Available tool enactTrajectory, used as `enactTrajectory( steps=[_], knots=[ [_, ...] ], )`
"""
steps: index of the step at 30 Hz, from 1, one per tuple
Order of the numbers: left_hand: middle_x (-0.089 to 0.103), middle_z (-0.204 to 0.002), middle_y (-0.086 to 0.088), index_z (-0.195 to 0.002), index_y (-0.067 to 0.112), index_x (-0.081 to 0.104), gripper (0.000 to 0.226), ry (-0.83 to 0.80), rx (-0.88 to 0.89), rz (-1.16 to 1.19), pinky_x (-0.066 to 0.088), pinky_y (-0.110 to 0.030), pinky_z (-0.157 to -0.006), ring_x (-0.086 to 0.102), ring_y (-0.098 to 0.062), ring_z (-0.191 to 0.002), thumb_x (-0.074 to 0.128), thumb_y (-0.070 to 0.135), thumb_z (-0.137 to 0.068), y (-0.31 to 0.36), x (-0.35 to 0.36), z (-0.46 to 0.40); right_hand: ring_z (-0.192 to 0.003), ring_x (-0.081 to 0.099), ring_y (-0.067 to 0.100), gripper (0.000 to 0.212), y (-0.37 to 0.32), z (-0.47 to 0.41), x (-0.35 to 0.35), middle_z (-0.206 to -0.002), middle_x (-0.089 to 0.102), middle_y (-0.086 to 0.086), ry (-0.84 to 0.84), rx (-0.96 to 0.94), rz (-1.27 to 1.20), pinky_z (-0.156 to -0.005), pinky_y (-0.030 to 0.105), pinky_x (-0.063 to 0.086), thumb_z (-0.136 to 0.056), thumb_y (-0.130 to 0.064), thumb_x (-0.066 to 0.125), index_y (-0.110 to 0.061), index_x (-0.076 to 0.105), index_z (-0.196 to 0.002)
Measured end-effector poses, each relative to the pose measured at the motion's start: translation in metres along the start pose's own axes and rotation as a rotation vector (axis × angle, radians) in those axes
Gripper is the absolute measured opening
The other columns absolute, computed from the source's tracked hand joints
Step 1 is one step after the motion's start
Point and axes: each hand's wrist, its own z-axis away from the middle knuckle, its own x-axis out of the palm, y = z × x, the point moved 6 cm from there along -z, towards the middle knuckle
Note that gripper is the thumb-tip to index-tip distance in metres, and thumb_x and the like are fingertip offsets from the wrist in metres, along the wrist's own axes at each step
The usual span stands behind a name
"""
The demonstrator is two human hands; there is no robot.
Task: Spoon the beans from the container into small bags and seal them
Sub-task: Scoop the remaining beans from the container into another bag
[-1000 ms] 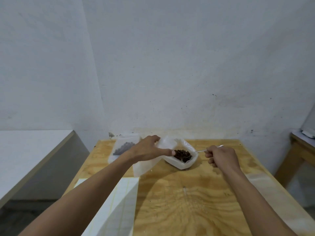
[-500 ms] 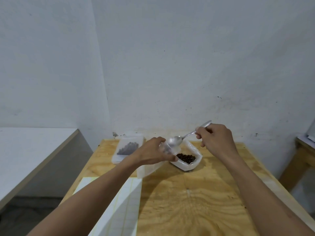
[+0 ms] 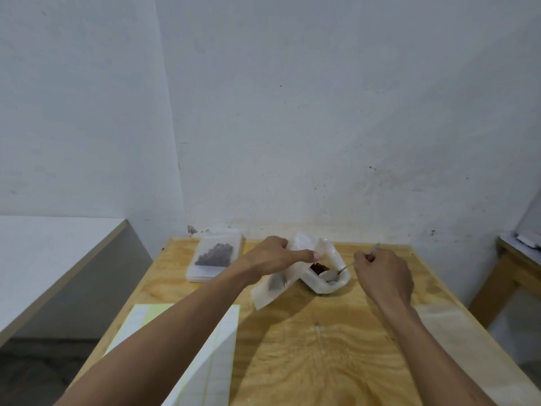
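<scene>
1. The left hand (image 3: 278, 257) pinches the top of a small translucent bag (image 3: 273, 284), thumb stretched along its upper edge. The bag hangs from that grip and slants down toward the near left, so its mouth stays up beside the container. I judge this is to keep each transfer short.

2. The right hand (image 3: 380, 272) is clenched around the handle of a metal spoon (image 3: 336, 272). The handle's end sticks out past the knuckles on the far side, and the bowl reaches left and down into the container (image 3: 330, 281). That low angle suits digging for another scoop.

3. The beans (image 3: 319, 267) are a dark heap inside the white container, just beyond the spoon's bowl. The container sits on the wooden surface (image 3: 322, 347) between the two hands, touching or nearly touching the held bag.

4. A faint dark patch shows through the held bag, probably a few beans, though it is too blurred to be sure. The bag looks far from full, so filling is likely early.

5. Far left on the surface lies a flat clear bag with dark beans (image 3: 215, 256), out of the working path; whether it is sealed cannot be made out.

6. Near left, a stack of pale sheets (image 3: 205, 347) lies partly under the left forearm.
</scene>
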Motion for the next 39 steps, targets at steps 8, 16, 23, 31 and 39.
enactTrajectory(
  steps=[8,16,23,31,39],
  knots=[
    [0.067,-0.107,0.006,-0.112,0.021,0.066,0.07,0.027,0.027,-0.17,0.047,-0.03,-0.077,0.064,-0.015,-0.096,0.081,0.071,-0.065,0.0,-0.007,0.005,-0.061,0.067,0.025,0.024,0.027,0.003,0.02,-0.07,0.077,0.006,-0.181,0.272,-0.448,-0.056,0.033,0.053,-0.086,-0.02,0.062,-0.01,0.076,-0.069],
    [0.068,-0.117,0.007,-0.122,0.024,0.063,0.088,0.159,0.097,-0.202,0.054,-0.045,-0.098,0.065,-0.016,-0.106,0.074,0.082,-0.057,-0.017,-0.037,0.011,-0.052,0.059,0.019,0.02,0.002,-0.021,-0.006,-0.071,0.077,0.003,-0.188,0.242,-0.554,-0.057,0.034,0.046,-0.086,-0.02,0.066,-0.006,0.077,-0.076],
    [0.067,-0.117,0.009,-0.123,0.027,0.062,0.074,0.124,0.136,-0.164,0.053,-0.038,-0.096,0.063,-0.012,-0.106,0.078,0.073,-0.067,-0.015,-0.026,0.008,-0.051,0.061,0.015,0.022,-0.045,-0.026,-0.025,-0.072,0.078,0.0,-0.219,0.051,-0.525,-0.057,0.033,0.047,-0.087,-0.023,0.066,-0.01,0.077,-0.075],
    [0.066,-0.119,0.007,-0.122,0.023,0.065,0.074,0.07,0.059,-0.061,0.05,-0.034,-0.094,0.062,-0.014,-0.11,0.08,0.07,-0.067,-0.013,-0.014,0.003,-0.061,0.069,0.028,0.036,-0.068,-0.02,-0.042,-0.065,0.072,0.011,-0.042,-0.256,-0.296,-0.059,0.039,0.056,-0.091,-0.03,0.06,-0.004,0.072,-0.069],
    [0.071,-0.104,0.003,-0.098,0.019,0.07,0.052,0.073,0.045,0.061,0.05,-0.032,-0.086,0.065,-0.015,-0.096,0.081,0.063,-0.072,-0.003,0.0,-0.006,-0.049,0.054,0.026,0.042,-0.011,-0.007,-0.007,-0.05,0.056,0.007,-0.016,-0.123,0.016,-0.046,0.026,0.032,-0.091,-0.027,0.057,-0.006,0.056,-0.054]
  ],
)
